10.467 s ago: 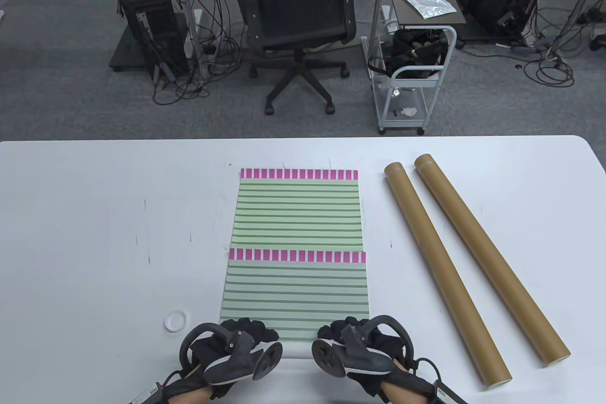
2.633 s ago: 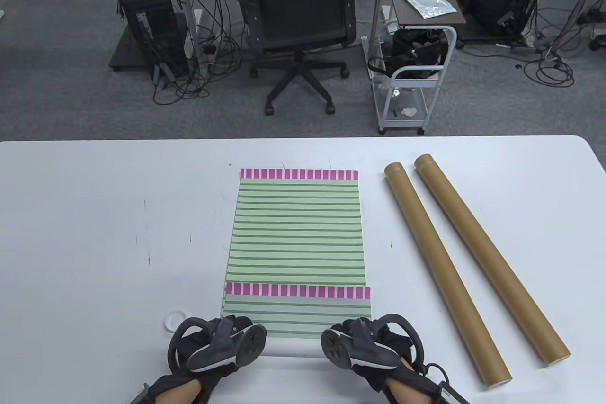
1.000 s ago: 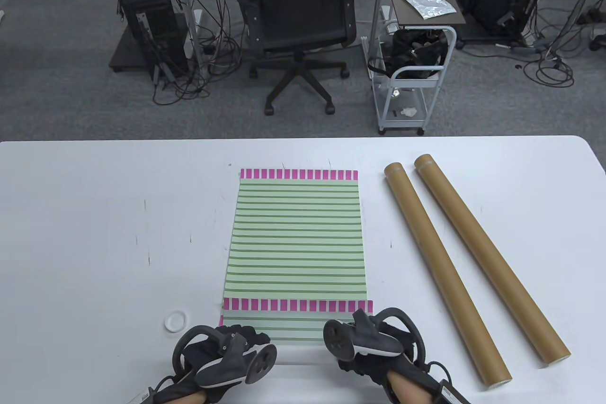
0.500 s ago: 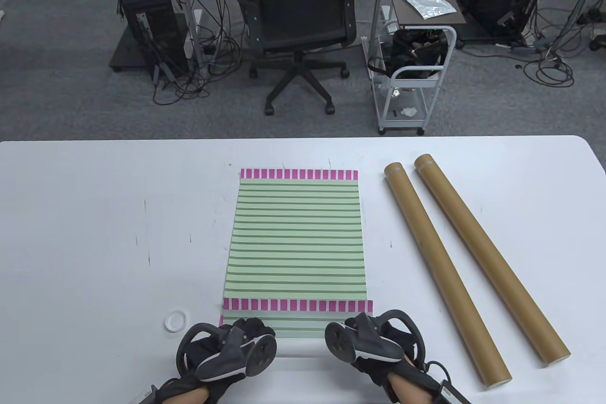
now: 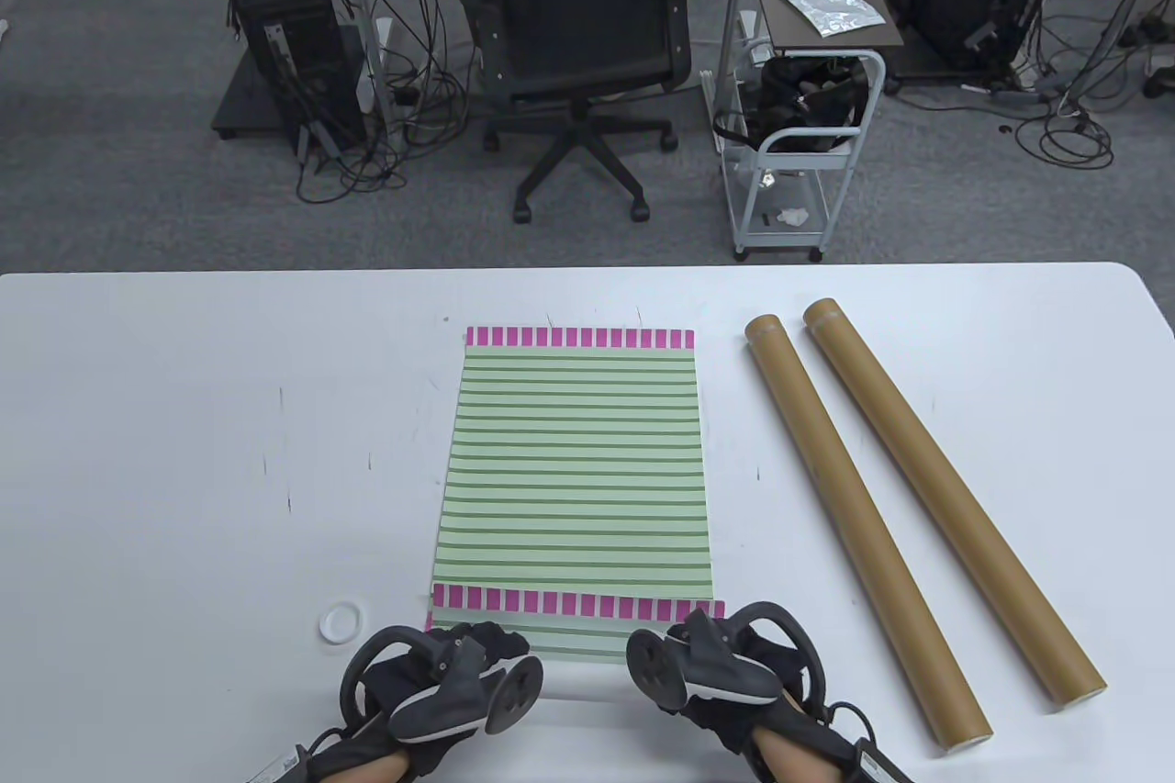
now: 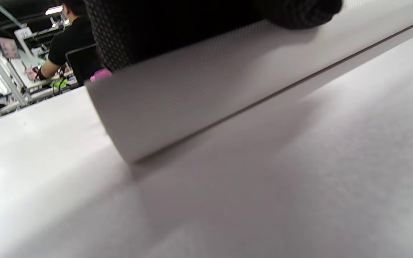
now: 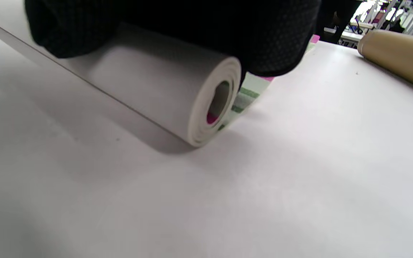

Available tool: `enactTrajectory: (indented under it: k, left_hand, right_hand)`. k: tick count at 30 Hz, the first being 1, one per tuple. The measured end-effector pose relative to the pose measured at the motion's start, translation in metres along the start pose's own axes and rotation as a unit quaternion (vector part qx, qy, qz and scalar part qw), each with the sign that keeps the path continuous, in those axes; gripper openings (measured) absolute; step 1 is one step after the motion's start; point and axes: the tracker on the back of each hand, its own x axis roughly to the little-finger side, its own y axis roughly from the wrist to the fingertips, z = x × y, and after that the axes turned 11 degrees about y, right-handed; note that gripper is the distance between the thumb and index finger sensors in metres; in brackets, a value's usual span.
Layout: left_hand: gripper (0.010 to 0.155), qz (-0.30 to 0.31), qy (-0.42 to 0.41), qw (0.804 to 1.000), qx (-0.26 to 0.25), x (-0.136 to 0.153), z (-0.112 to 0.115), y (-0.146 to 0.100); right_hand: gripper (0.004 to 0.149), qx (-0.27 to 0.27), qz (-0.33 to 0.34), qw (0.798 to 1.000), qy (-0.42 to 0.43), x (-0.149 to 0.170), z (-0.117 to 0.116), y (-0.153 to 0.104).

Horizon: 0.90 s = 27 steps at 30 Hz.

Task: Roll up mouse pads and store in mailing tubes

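**Rolled further: only a short strip of the near pad left flat**

Compared with the earliest picture, far more of the near mouse pad (image 5: 574,627) now wound into the roll (image 7: 163,96); its pink band (image 5: 578,603) drawn from mid-way along the far mouse pad (image 5: 574,462) down close to the hands. Since half a second ago, shifted a little nearer again, with fewer green stripes showing in front of the gloves.

Left hand (image 5: 441,682) and right hand (image 5: 716,668) both resting on top of the roll at the near table (image 5: 184,453) edge, one toward each end. Fingers (image 7: 271,43) of the right hand curled over the roll's open end; fingers (image 6: 177,25) of the left hand laid across its white underside. Exact finger spread hidden by the trackers from above and by closeness at the wrists.

To finish the step well, probably:
- keep both hands pressing evenly, so neither end runs ahead and the roll cones;
- hold the coil tight, since the spiral at the right end looks slightly loose;
- stop the tail springing open once the pink band winds in;
- then grip around the roll and turn toward the two mailing tubes (image 5: 863,526), lying well apart on the right, with a white cap (image 5: 341,622) just left of the left hand.
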Motion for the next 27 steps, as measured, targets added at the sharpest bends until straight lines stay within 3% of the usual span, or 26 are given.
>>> enactTrajectory:
  k: [5,7,10,12,15,18,20,24,27]
  left_hand:
    - [0.049,-0.009,0.022,1.0,-0.018,0.0,-0.003,0.0]
    - [0.048,-0.013,-0.001,1.0,-0.005,0.003,0.0,0.003]
    - [0.048,-0.018,-0.055,0.998,0.017,0.012,0.007,0.01]
    - [0.048,-0.022,-0.072,0.997,0.023,0.016,0.01,0.011]
    - [0.045,-0.026,-0.029,0.999,-0.014,0.012,0.009,0.005]
    - [0.046,-0.015,-0.032,0.999,-0.004,0.01,0.01,0.003]
    - [0.057,-0.009,-0.066,0.998,0.014,0.011,0.01,0.001]
    - [0.052,-0.029,0.026,0.999,-0.027,0.005,0.005,-0.001]
    - [0.052,-0.025,-0.008,1.0,-0.003,0.007,0.006,0.002]
  right_hand:
    - [0.056,0.004,-0.001,1.0,-0.001,0.001,-0.001,0.0]
    - [0.057,0.002,-0.009,1.0,-0.004,0.002,0.002,-0.002]
    - [0.056,0.042,-0.002,0.999,0.008,-0.002,0.01,-0.004]
    - [0.055,0.028,-0.007,0.999,-0.021,-0.006,0.003,-0.001]
    - [0.055,0.034,-0.002,0.999,-0.019,-0.004,0.0,0.0]
    - [0.055,0.027,-0.01,0.999,-0.02,-0.002,-0.006,0.001]
    - [0.055,0.021,-0.014,0.999,-0.032,-0.003,-0.009,0.003]
    - [0.056,0.011,-0.015,1.0,-0.023,-0.002,-0.008,0.003]
    - [0.06,0.007,-0.009,1.0,-0.014,-0.001,-0.008,0.004]
